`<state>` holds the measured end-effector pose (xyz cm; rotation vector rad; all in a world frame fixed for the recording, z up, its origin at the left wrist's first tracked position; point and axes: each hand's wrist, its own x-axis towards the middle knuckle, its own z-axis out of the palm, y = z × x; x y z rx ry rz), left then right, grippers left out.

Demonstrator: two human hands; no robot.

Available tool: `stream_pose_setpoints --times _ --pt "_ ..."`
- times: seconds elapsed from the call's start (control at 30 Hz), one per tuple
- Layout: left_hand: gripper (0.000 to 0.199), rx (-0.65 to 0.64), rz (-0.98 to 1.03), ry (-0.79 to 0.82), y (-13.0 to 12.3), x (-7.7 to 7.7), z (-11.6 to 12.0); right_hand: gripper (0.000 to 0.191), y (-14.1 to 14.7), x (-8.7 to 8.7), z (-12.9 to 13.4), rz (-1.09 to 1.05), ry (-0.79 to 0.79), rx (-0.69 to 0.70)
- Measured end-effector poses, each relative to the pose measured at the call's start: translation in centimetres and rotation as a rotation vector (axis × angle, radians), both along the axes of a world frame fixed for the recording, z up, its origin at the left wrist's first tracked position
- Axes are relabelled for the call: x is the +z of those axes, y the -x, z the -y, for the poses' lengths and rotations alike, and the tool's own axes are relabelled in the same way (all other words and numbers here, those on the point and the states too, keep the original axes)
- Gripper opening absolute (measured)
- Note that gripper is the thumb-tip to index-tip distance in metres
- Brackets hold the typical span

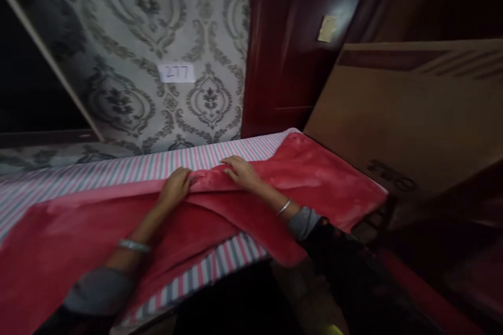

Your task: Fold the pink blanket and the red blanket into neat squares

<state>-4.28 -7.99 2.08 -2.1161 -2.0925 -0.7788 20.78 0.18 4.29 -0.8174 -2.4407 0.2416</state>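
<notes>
A red plush cloth (pixel 220 214) lies in folds across a table covered with a pink, grey and white striped sheet (pixel 188 159). Near the middle of the cloth's far edge, my left hand (pixel 176 184) has its fingers closed round a bunched part of the fabric. Just to the right, my right hand (pixel 240 171) rests on the same edge, its fingers apart and the thumb away from them. Between both hands the fabric is wrinkled. One fold of the cloth hangs over the near edge of the table.
A patterned wall (pixel 210 99) with a paper label (pixel 177 73) rises behind the table. At the left is a dark framed panel (pixel 35 78). A dark red door (pixel 286 52) and a large cardboard box (pixel 404 115) stand at the right.
</notes>
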Motion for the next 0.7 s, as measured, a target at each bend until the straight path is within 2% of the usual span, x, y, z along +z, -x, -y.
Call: stream_pose_setpoints --times 0.07,0.13,0.23,0.33,0.4,0.47,0.57,0.7 --pt "0.02 -0.004 0.024 -0.04 0.2 -1.2 0.5 0.036 -5.9 -0.7 -1.4 -0.051 0.008 -0.124" --pt "0.022 0.007 0.045 -0.083 0.0 -2.2 1.1 0.032 -12.5 -1.4 -3.0 -0.082 0.05 -0.403" --pt "0.027 0.054 0.051 -0.163 -0.5 -3.3 1.7 0.032 -22.2 -2.2 -4.8 -0.103 0.066 -0.656" --pt "0.028 0.086 0.009 -0.23 -0.8 -4.0 1.8 0.033 -29.1 -3.2 -5.4 -0.103 0.071 -0.851" --pt "0.028 0.076 -0.031 -0.256 -0.8 -4.2 1.7 0.033 -31.8 -4.1 -5.5 -0.086 0.071 -0.907" --pt "0.028 0.064 -0.071 -0.288 -0.7 -4.3 1.7 0.035 -33.1 -5.1 -5.7 -0.061 0.067 -0.908" --pt "0.029 0.045 -0.137 -0.336 -0.5 -4.5 1.8 0.043 -33.6 -6.0 -6.6 -0.027 0.057 -0.879" --pt "0.028 0.041 -0.206 -0.412 -0.5 -4.7 1.9 0.048 -33.3 -6.4 -8.3 0.041 0.068 -0.835"
